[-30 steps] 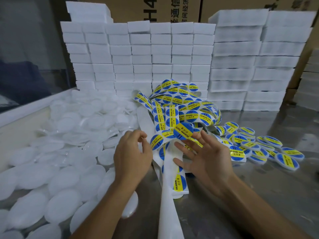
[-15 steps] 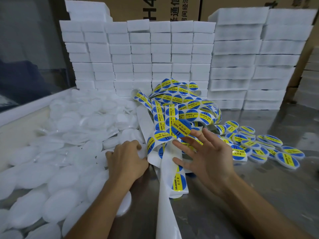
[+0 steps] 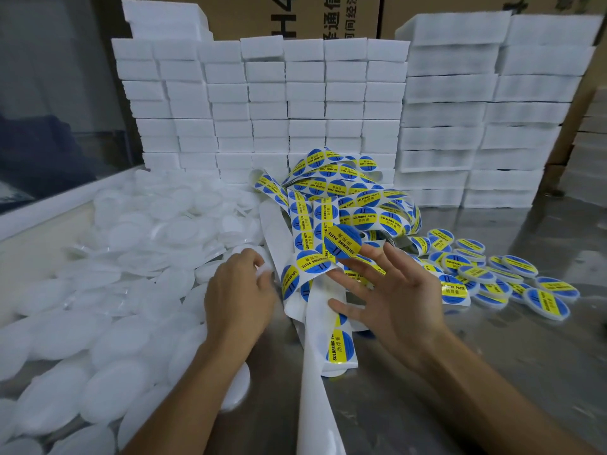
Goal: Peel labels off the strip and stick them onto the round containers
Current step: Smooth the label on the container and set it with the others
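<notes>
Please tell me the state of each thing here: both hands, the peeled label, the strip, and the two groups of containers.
Left hand: curled on a blank container at the pile's edge.
Right hand: fingers spread, label stuck on a fingertip.
Label: peeled, not yet applied.
Strip: tangled, many labels still on it.
Blank containers: unlabelled, piled.
Labelled containers: done, lying on the table.

Left hand (image 3: 239,297): it has let go of the strip (image 3: 312,280) and dropped left onto the white containers (image 3: 138,244), fingers now curling on one at the pile's edge.
Right hand (image 3: 391,300): fingers spread, lifted slightly.
Label (image 3: 342,241): now peeled off and riding on a right fingertip, above the strip.
</notes>
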Motion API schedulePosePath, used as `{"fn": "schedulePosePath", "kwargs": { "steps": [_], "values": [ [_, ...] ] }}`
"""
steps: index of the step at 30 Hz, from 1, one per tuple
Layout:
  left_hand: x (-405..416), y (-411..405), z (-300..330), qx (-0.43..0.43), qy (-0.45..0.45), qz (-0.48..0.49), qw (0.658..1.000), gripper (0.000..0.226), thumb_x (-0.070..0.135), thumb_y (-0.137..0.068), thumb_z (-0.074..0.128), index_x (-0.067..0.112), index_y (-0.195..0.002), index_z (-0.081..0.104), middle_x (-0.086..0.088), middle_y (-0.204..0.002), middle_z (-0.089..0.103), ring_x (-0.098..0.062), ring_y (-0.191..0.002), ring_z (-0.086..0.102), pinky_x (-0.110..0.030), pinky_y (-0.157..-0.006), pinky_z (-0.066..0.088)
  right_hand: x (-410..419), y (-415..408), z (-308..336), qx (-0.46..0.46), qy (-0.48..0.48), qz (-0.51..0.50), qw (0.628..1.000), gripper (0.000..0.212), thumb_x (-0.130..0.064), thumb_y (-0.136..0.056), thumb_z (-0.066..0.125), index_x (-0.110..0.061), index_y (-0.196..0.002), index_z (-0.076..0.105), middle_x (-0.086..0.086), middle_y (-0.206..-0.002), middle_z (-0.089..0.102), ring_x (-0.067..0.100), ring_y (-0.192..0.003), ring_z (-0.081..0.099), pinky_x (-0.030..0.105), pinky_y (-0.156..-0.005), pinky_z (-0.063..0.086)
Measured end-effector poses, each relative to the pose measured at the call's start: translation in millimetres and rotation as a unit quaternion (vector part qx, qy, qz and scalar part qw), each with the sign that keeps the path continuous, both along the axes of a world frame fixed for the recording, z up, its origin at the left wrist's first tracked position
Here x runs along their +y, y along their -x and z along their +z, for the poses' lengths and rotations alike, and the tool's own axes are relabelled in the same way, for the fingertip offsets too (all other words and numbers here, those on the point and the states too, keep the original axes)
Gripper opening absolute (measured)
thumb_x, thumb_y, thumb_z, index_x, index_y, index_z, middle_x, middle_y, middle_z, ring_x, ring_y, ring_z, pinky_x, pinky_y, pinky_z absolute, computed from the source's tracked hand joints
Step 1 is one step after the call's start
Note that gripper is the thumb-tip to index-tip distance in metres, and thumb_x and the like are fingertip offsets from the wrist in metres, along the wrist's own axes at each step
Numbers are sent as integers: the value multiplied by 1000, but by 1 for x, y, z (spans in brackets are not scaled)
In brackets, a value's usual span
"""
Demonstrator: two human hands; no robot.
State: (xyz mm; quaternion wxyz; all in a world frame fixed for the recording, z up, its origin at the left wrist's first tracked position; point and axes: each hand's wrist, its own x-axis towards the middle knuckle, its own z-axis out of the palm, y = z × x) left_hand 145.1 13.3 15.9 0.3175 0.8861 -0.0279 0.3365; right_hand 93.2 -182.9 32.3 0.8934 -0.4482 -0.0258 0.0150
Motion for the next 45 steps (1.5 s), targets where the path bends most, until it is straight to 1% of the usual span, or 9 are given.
{"fn": "schedulePosePath", "kwargs": {
  "steps": [4,6,8,12,17,22,28,36,45],
  "values": [
    [-8,13,19,-122,223,-114,960,5,16,-85,64,15,-89,65,4,-75,65,-20,-69,63,-22,-63,49,-1,0,0,5,8,-3,1000,34,-44,-74,61,-22,-98,65,15,-124,68,32,-116,64,63,-107,36],
    [-15,21,28,-104,366,-192,905,4,16,-84,65,20,-83,65,3,-72,69,-22,-63,68,-23,-59,54,-1,-1,0,6,13,2,1000,37,-44,-70,65,-23,-101,63,16,-121,70,34,-117,64,60,-109,35],
    [-23,27,31,-11,476,-260,840,20,5,-86,67,24,-79,65,0,-73,74,-24,-63,73,-24,-56,56,0,-1,2,8,12,9,1000,45,-43,-63,70,-25,-103,61,18,-119,70,35,-117,64,58,-111,34],
    [-39,30,22,161,519,-287,789,12,1,-89,64,13,-88,63,-11,-81,76,-27,-78,75,-27,-63,59,1,-1,1,15,-12,10,1000,51,-42,-66,69,-21,-111,61,19,-119,69,38,-114,65,59,-109,35],
    [-35,21,16,203,578,-275,741,13,-4,-92,57,6,-96,63,-21,-101,72,-30,-87,74,-33,-71,62,0,1,2,-5,-38,32,999,33,-31,-72,70,-13,-99,68,12,-125,66,37,-116,64,59,-102,44],
    [-35,20,15,232,575,-310,721,24,-9,-93,48,3,-108,63,-19,-101,74,-27,-90,74,-33,-76,61,3,-2,-3,-21,38,4,999,39,-26,-79,69,-7,-113,69,11,-122,70,26,-118,64,48,-93,55],
    [-33,20,12,244,565,-381,691,26,-4,-94,52,-2,-119,59,-16,-107,73,-26,-98,72,-32,-81,59,2,-6,-7,-6,134,-131,982,17,-28,-70,77,-16,-82,79,11,-98,76,14,-92,71,33,-79,60],
    [-34,20,11,244,549,-389,698,28,0,-94,54,-2,-121,60,-16,-110,72,-27,-102,71,-36,-89,57,7,-4,-8,-44,225,-176,957,2,-21,-75,77,-19,-74,78,8,-83,77,15,-78,72,36,-78,60],
    [-35,20,11,249,547,-377,704,27,-1,-93,55,-2,-120,60,-15,-109,73,-26,-99,72,-35,-86,58,10,-2,-9,-59,239,-167,955,16,-35,-62,78,-26,-76,80,8,-84,77,17,-80,70,33,-78,58]
  ]
}}
